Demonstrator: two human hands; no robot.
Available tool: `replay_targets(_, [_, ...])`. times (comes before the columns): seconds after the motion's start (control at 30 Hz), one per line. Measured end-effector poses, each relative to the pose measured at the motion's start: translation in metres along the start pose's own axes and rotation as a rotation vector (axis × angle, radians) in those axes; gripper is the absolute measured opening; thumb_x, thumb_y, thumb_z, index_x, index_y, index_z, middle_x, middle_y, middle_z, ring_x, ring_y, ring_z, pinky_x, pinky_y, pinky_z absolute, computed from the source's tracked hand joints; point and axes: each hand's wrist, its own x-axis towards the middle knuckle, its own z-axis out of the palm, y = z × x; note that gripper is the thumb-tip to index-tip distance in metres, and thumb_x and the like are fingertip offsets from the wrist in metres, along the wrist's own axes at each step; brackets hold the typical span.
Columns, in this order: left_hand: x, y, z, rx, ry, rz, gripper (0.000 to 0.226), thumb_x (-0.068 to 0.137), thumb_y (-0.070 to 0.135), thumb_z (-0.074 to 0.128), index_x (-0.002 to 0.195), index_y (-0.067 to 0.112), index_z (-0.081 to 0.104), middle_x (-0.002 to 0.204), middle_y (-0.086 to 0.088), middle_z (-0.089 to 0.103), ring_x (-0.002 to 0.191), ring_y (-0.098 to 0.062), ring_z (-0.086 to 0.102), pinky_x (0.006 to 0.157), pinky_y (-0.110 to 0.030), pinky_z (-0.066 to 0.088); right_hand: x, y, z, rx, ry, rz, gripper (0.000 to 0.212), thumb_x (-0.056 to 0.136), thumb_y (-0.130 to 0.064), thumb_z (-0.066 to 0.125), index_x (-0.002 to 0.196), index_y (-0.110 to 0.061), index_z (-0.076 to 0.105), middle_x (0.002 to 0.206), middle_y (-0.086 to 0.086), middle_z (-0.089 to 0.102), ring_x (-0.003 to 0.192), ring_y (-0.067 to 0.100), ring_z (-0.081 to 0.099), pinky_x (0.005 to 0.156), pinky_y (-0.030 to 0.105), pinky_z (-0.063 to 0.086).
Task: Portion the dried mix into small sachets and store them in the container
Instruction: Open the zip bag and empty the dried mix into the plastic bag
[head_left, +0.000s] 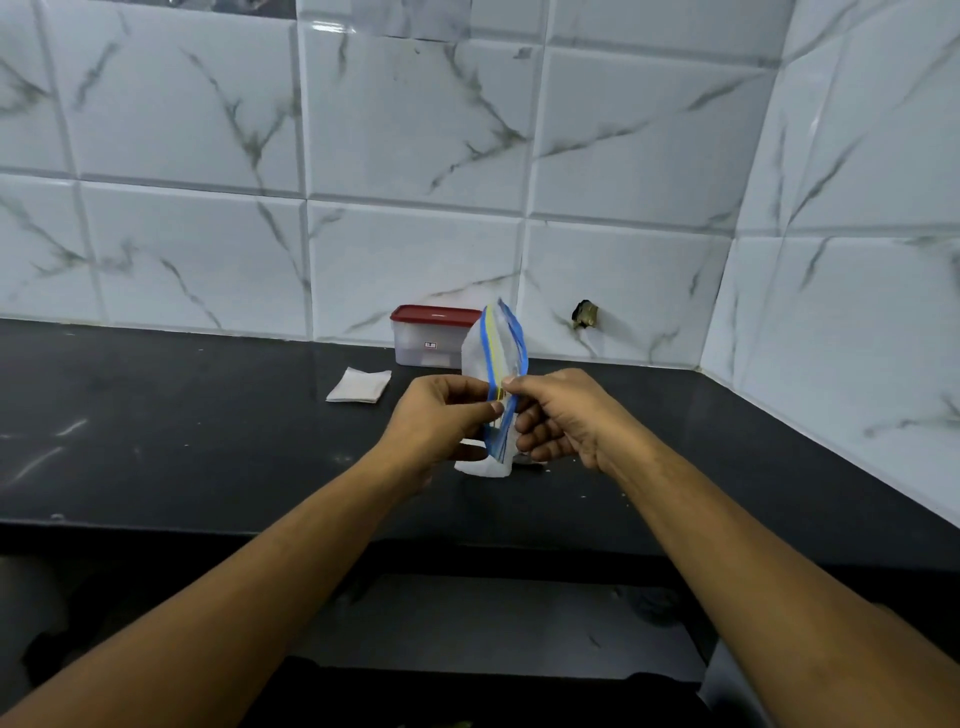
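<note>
Zip-seal bag (496, 353) at scene centre, held on edge above black counter (182, 415), closure strip turned toward the camera and running top to bottom. Clear, slightly cloudy plastic; closure marked by blue bands with a yellow line between. Upper end rising free above both hands; lower white corner showing beneath them, close to the counter, contact not discernible. Contents not discernible.

Left hand (441, 415) pinching the closure strip from the left between thumb and forefinger, remaining fingers curled beside the bag. Right hand (566, 415) pinching the same strip from the right, thumb tip just beside the left thumb, other fingers curled round the bag's right face. Both grips narrow, clamped on the plastic about midway along the strip.

Container (428, 338) with red lid in place, at the far edge against tiled wall (415, 130), just behind the bag. Small white sachets (359, 385) lying flat and overlapped on the counter, left of the bag, nearer than the container.
</note>
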Motion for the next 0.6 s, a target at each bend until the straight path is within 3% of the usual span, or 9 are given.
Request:
replay_targets(0.1, [0.003,-0.005,-0.005,-0.002,0.090,-0.012,0.010,0.095,0.011,0.072,0.104,0.009,0.074,0.074,-0.001,0.072,0.055,-0.008,0.066,0.054,-0.029,0.057,0.001,0.000,-0.001,0.017,0.023,-0.014,0.022,0.102,-0.020,0.059,0.093,-0.001,0.067,0.061,0.006,0.066,0.046,0.015,0.062,0.046,0.026,0.053])
replay_targets(0.23, [0.004,-0.009,-0.012,-0.065,0.159,-0.022,0.008,0.096,0.015,0.072,0.097,0.007,0.073,0.083,-0.010,0.072,0.056,-0.013,0.065,0.056,-0.033,0.060,0.002,0.002,-0.006,0.177,-0.043,0.019,0.018,0.100,-0.018,0.063,0.093,-0.001,0.067,0.066,0.009,0.070,0.047,0.015,0.064,0.044,0.026,0.054])
replay_targets(0.33, [0.008,-0.009,-0.014,-0.239,0.182,-0.089,0.009,0.095,0.012,0.073,0.093,0.005,0.070,0.085,-0.015,0.072,0.061,-0.018,0.068,0.061,-0.033,0.063,0.005,0.002,-0.010,0.363,-0.107,0.056,0.015,0.099,-0.013,0.065,0.092,0.001,0.068,0.070,0.012,0.074,0.051,0.015,0.069,0.047,0.026,0.059])
replay_targets(0.47, [0.016,-0.010,-0.017,-0.547,0.251,-0.188,0.006,0.097,0.009,0.069,0.094,0.006,0.066,0.081,-0.011,0.074,0.061,-0.015,0.072,0.054,-0.026,0.061,0.009,0.005,-0.014,0.543,-0.130,0.074,0.007,0.096,-0.001,0.064,0.094,0.003,0.069,0.078,0.017,0.077,0.064,0.021,0.077,0.052,0.029,0.062])
replay_targets(0.6, [0.024,-0.007,-0.018,-0.779,0.283,-0.272,0.007,0.102,0.006,0.060,0.098,0.001,0.063,0.065,-0.009,0.074,0.053,-0.014,0.072,0.048,-0.024,0.058,0.014,0.008,-0.012,0.664,-0.086,0.085,0.010,0.097,0.005,0.058,0.098,0.005,0.069,0.086,0.021,0.077,0.073,0.025,0.079,0.060,0.031,0.065])
